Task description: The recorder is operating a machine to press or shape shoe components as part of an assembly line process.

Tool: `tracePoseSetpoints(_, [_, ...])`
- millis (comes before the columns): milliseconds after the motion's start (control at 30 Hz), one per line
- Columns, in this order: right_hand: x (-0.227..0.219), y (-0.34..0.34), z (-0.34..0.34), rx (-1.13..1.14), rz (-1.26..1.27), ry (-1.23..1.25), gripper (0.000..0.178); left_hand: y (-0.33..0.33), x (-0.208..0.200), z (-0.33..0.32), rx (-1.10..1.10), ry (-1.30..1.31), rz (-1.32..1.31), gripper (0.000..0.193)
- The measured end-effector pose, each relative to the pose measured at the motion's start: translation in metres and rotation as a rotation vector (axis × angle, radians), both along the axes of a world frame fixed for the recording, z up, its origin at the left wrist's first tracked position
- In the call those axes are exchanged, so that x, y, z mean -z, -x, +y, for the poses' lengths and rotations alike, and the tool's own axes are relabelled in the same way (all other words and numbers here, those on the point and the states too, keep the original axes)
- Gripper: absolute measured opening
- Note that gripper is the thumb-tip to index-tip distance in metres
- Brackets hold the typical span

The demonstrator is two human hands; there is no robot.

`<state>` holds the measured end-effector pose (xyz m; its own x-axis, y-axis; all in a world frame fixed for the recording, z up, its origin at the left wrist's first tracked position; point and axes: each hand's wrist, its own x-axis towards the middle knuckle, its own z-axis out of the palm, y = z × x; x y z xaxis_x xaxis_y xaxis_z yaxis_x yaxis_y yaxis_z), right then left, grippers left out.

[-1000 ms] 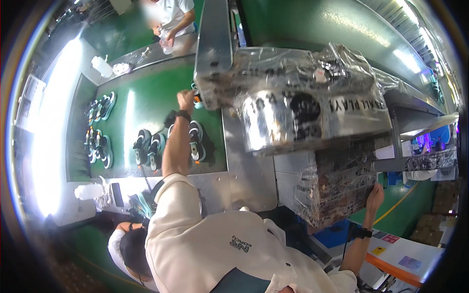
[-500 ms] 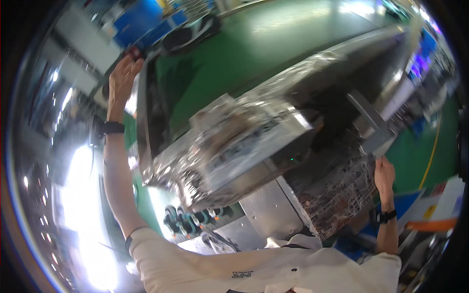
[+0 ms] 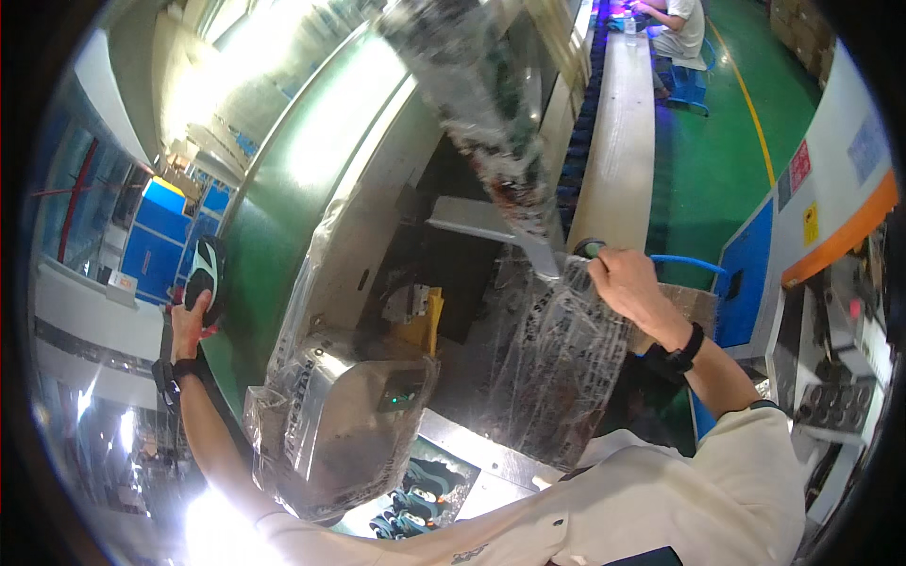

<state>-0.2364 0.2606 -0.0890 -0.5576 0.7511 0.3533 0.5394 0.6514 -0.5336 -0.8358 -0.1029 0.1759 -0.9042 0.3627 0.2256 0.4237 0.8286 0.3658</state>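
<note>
At the far left my left hand (image 3: 187,330) is closed on a black shoe (image 3: 205,274) with a pale green-white sole, at the edge of a green conveyor belt (image 3: 255,236). To the right, my right hand (image 3: 628,288) is curled shut beside the top edge of a panel wrapped in printed clear plastic (image 3: 557,349). A small dark, rounded thing (image 3: 590,248) shows at its fingertips; what it is I cannot make out. Next to that hand a grey metal bracket (image 3: 481,219) reaches over the machine's opening.
A plastic-wrapped metal housing (image 3: 354,415) with a green light stands between my arms. Several dark shoes (image 3: 415,500) lie below it. A pale rail (image 3: 618,141) runs away toward a seated person (image 3: 675,28). A white-and-orange machine (image 3: 830,217) stands at right.
My view has swung round to the right. The left hand now has the black shoe, which appeared on the green belt before. The right hand stays by the wrapped panel, fingers curled.
</note>
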Motion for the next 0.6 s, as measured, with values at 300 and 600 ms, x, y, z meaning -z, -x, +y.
tracePoseSetpoints(300, [-0.001,-0.018,-0.003,-0.152,0.401,-0.026,0.022,-0.289,-0.029,0.037,0.394,0.174,0.678,0.071])
tracePoseSetpoints(600, [-0.091,-0.054,-0.051,-1.091,0.723,0.883,0.098,-0.508,0.062,0.041,0.769,0.156,0.37,0.081])
